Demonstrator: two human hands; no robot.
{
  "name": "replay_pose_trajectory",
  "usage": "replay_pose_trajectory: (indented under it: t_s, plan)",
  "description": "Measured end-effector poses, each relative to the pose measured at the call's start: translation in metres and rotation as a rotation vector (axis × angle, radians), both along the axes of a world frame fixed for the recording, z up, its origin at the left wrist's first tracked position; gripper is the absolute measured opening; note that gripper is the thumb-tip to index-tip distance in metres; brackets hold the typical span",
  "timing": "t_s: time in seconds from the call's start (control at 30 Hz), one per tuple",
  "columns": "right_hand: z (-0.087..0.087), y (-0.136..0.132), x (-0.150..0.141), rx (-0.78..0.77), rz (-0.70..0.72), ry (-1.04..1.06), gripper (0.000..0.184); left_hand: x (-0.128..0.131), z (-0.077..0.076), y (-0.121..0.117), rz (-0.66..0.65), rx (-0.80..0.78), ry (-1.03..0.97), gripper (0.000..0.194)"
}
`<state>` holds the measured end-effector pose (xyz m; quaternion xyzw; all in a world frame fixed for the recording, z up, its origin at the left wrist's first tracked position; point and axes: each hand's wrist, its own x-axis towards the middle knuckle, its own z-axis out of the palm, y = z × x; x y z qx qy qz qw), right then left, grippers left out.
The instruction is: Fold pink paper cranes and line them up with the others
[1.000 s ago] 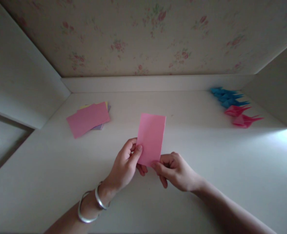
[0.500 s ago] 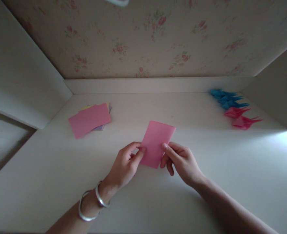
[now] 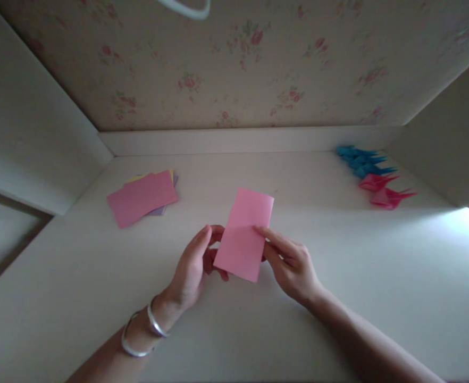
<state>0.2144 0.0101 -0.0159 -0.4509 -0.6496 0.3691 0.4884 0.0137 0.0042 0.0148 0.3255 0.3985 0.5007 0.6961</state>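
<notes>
A pink sheet of paper (image 3: 242, 244), oblong and perhaps folded double, is held tilted above the white table. My right hand (image 3: 292, 263) has it by the right edge, with the index finger lying across the front and other fingers at or behind the edge. My left hand (image 3: 194, 260) is at the lower left side of the paper. Its thumb is raised off the front, while its fingertips reach partly behind the sheet and are half hidden. Two silver bangles (image 3: 139, 340) circle my left wrist.
At the back left lies a stack of coloured papers (image 3: 142, 199), pink on top with yellow and purple beneath. Folded blue paper figures (image 3: 364, 162) and two pink ones (image 3: 388, 198) stand in a row at the back right. A floral wall (image 3: 226, 64) closes off the table's rear.
The paper turned clockwise, then partly back. My right hand went from its lower corner to its right edge. My left thumb has come off the paper's front.
</notes>
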Motion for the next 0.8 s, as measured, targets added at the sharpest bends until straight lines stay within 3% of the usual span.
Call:
replay_pose_trajectory:
  t_s: [0.1,0.17,0.43,0.6,0.7,0.8]
  plan:
    - [0.002,0.000,0.001,-0.008,0.045,0.010,0.032,-0.003,0.002,0.005,0.048,-0.120,-0.082,0.024]
    - [0.005,0.000,0.000,-0.043,0.068,-0.013,0.033,-0.005,0.002,0.007,0.055,-0.116,-0.068,0.024]
    - [0.016,-0.002,-0.001,-0.106,0.165,-0.092,0.031,0.000,0.000,0.002,0.054,0.119,0.163,0.050]
    - [0.018,0.000,-0.002,-0.123,0.166,-0.022,0.027,-0.002,-0.003,-0.002,-0.087,0.262,0.353,0.021]
    - [0.020,0.001,-0.003,-0.139,0.173,0.033,0.037,-0.003,-0.003,-0.005,-0.117,0.336,0.405,0.021]
    - [0.021,0.000,-0.005,-0.162,0.182,0.084,0.033,-0.002,-0.001,-0.007,-0.125,0.334,0.423,0.023]
